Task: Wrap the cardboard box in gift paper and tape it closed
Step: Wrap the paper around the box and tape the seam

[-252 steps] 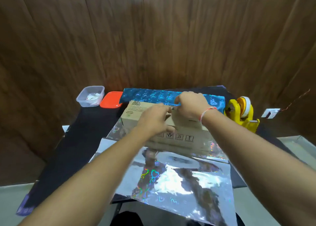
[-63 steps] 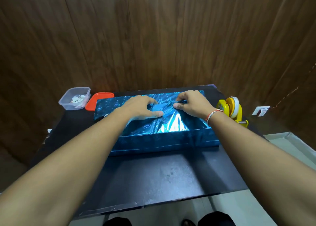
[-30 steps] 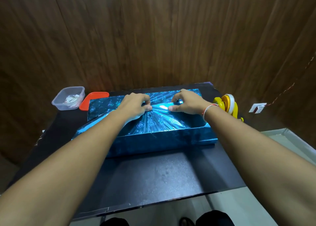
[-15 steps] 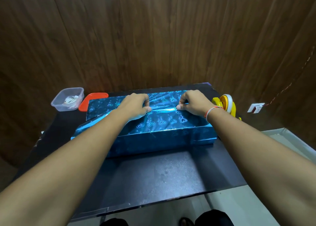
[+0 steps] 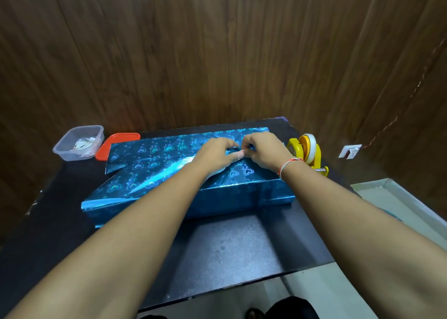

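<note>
Shiny blue gift paper (image 5: 154, 164) with a heart pattern covers the cardboard box on the black table (image 5: 229, 248); no cardboard shows. The paper's far flap lies over the box top and sticks out past it on the left. My left hand (image 5: 215, 156) rests on top of the box, thumb and fingers pinching the paper's edge. My right hand (image 5: 262, 150) meets it from the right, fingertips curled and pinching the same edge. A yellow tape dispenser (image 5: 308, 153) stands just right of the box.
A clear plastic tub (image 5: 78, 142) with scraps and an orange lid (image 5: 116, 142) sit at the table's back left. A wooden wall stands right behind the table. A pale tray (image 5: 396, 202) lies off the table's right edge.
Since 8.4 s ago the near half of the paper has been folded up over the bare box. In the last second my hands came together at the overlapping edge.
</note>
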